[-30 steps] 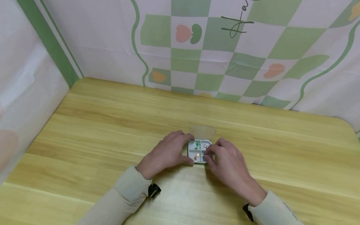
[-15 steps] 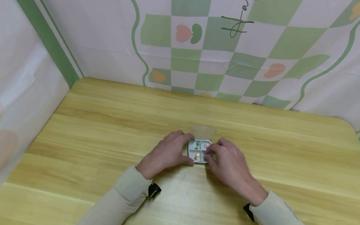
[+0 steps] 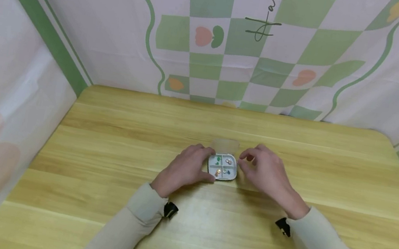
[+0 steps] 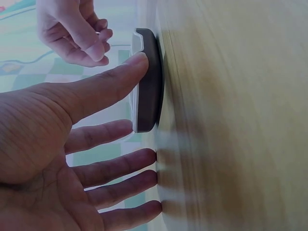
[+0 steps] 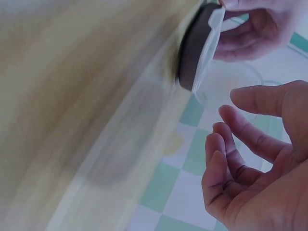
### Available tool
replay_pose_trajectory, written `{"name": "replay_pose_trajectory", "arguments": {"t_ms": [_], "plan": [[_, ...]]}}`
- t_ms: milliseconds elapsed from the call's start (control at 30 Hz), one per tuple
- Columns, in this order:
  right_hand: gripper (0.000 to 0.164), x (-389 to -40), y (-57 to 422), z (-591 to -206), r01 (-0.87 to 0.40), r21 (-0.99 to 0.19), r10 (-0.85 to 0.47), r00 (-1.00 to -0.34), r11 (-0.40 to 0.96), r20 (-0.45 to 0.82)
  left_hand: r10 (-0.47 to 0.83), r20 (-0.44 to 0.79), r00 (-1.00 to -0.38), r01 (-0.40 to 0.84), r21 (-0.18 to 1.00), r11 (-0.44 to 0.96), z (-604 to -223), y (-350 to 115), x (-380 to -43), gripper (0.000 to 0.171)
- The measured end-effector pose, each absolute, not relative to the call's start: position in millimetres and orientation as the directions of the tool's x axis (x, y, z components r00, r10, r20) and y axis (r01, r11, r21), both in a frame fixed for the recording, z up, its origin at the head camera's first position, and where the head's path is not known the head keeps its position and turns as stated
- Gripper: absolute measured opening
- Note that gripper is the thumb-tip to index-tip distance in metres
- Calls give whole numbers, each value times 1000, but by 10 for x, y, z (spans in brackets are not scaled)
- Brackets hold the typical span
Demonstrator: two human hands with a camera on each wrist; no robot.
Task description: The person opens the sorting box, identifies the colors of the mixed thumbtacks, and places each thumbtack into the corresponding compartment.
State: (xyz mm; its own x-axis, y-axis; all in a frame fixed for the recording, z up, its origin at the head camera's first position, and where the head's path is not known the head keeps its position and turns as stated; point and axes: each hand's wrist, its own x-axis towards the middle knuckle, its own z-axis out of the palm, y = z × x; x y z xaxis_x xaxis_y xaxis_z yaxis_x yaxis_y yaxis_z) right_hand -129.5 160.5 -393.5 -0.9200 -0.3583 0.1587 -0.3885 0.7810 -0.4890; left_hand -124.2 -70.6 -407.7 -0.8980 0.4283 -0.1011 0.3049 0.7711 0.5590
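Observation:
A small pill box with four sections lies on the table, its clear lid folded back on the far side. Green pieces sit in its back left section; small white, orange and blue bits occupy the others. My left hand holds the box at its left side, thumb on the front edge and index finger at the back. The left wrist view shows that thumb against the box's dark side wall. Just right of the box hovers my right hand; its thumb and index finger are apart in the right wrist view, nothing visible between them.
The wooden table extends around the box on all sides. Behind it hangs a green and white checked cloth, with another printed cloth along the left. Dark wrist devices show at both cuffs.
My right hand has drawn away from the box to the right and slightly back, uncovering its right-hand sections. My left hand and the box have stayed put.

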Motion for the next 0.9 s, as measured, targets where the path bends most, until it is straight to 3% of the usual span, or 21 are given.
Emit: {"name": "replay_pose_trajectory", "arguments": {"t_ms": [300, 500, 700, 900], "plan": [[17, -1498, 1701, -3974, -319, -625, -336, -937, 713, 95, 415, -101, -904, 300, 544, 784, -4005, -702, -1223, 69], [42, -1633, 1704, -3917, -185, -737, -333, -941, 650, -57, 344, -89, -935, 263, 477, 838, -4004, -677, -1210, 69], [58, -1798, 1642, -3898, 50, -880, -399, -878, 472, -264, 311, -86, -946, 241, 454, 858, -4037, -664, -1212, 64], [56, -1873, 1598, -3902, 132, -895, -462, -819, 426, -340, 304, -81, -949, 234, 467, 853, -4051, -647, -1226, 65]]}}
